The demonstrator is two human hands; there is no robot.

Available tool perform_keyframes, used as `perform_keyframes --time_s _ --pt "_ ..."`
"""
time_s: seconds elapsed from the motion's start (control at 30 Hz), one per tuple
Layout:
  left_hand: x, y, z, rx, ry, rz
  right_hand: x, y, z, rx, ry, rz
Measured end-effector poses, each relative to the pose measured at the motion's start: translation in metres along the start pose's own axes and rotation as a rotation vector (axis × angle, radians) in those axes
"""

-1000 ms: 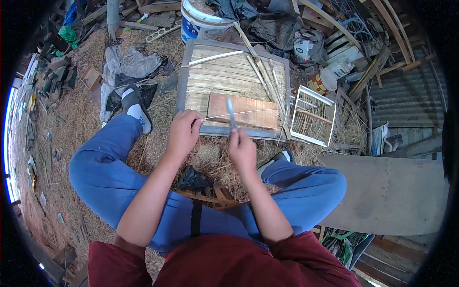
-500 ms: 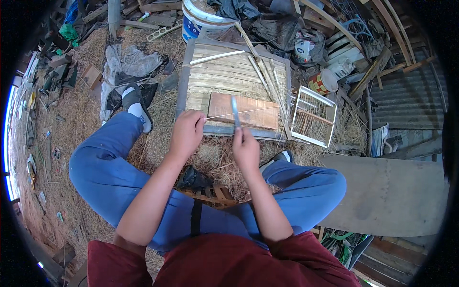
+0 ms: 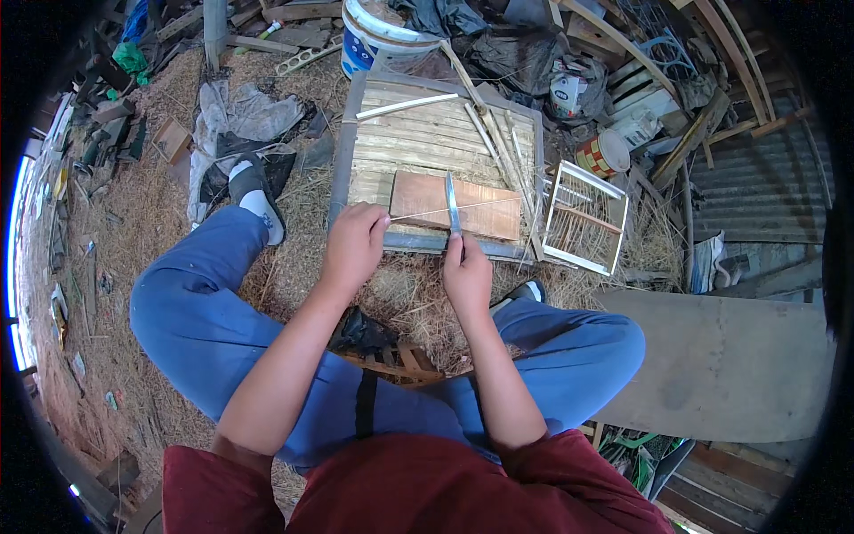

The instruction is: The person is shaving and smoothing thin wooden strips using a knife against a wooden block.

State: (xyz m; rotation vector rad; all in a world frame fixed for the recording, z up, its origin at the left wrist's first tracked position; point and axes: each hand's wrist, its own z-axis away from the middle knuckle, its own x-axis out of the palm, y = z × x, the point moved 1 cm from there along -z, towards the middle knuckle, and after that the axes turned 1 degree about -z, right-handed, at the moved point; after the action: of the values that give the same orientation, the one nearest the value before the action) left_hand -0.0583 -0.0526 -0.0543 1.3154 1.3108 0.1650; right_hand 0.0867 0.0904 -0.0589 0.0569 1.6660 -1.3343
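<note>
My left hand [image 3: 358, 242] pinches one end of a thin wooden stick [image 3: 494, 203], which reaches rightward over a brown wooden board [image 3: 418, 191]. In my right hand [image 3: 468, 271] is a knife [image 3: 452, 200], its fist closed round the handle and the blade pointing away from me. The blade crosses the stick near the middle of the board; whether it bites into it I cannot tell. Under the board lies a slatted wooden platform [image 3: 378, 160] with a grey frame.
Pale strips [image 3: 407, 106] and long sticks [image 3: 507, 165] lie on the platform. A small white-edged frame with thin bars [image 3: 583, 218] leans at its right. Behind stand a white and blue bucket [image 3: 391, 40] and a red-yellow tub [image 3: 603, 153]. A flat grey sheet [image 3: 721, 365] lies at right.
The knife has shifted a little to the right along the stick, with my right hand. My left hand keeps its pinch on the stick's end, moving only slightly.
</note>
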Motion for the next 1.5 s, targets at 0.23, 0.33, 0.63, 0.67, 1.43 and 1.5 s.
perform_keyframes --time_s 0.23,0.33,0.63,0.67,1.43,1.5 --pt "0.005 0.000 -0.002 -0.021 0.016 -0.018 0.013 -0.025 0.016 -0.015 -0.081 0.116" --pt "0.003 0.002 -0.003 0.002 -0.008 0.021 0.002 -0.010 -0.001 -0.006 -0.022 -0.017" --pt "0.006 0.002 -0.003 -0.025 0.009 0.027 0.016 -0.016 0.014 -0.023 -0.102 0.064" --pt "0.004 0.002 -0.002 -0.016 -0.001 0.023 0.011 -0.016 0.009 -0.021 -0.107 0.059" --pt "-0.001 0.005 0.004 -0.037 0.021 0.046 0.016 -0.016 0.007 0.044 -0.064 -0.062" --pt "0.003 0.008 0.003 -0.027 0.055 0.092 0.031 -0.014 0.023 -0.066 -0.063 -0.026"
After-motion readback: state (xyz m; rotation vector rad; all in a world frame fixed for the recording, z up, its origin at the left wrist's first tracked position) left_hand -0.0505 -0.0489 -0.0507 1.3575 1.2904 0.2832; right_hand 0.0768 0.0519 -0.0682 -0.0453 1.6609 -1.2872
